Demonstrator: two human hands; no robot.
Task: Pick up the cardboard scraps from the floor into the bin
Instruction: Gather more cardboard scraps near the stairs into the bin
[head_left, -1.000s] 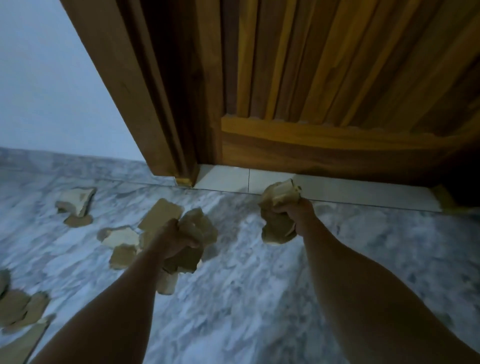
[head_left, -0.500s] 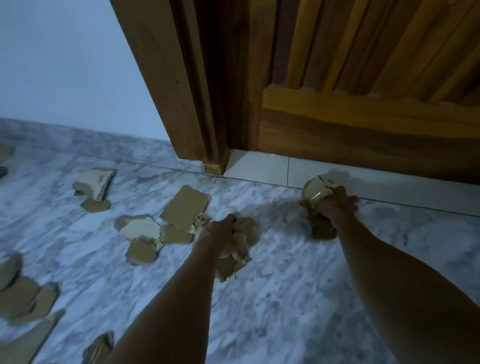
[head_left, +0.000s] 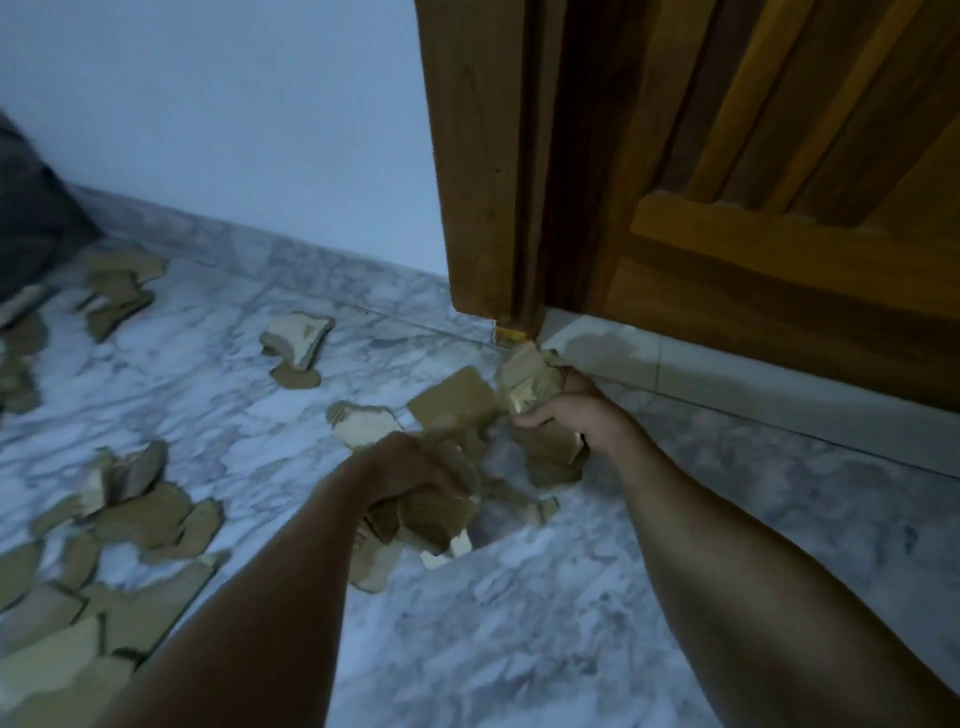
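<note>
Low over marble floor (head_left: 519, 623): left hand (head_left: 400, 467) fisted around cardboard scraps (head_left: 426, 519), right hand (head_left: 576, 415) clutching another wad (head_left: 530, 379) at its eleven o'clock; loose pieces (head_left: 457, 400) between.

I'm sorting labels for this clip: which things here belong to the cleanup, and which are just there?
Belongs to the job:
left hand, full of scraps
right hand, full of scraps
cardboard scraps on the floor

Just there:
wooden door
wall
dark cloth-like thing at far left

No bin in view.
</note>
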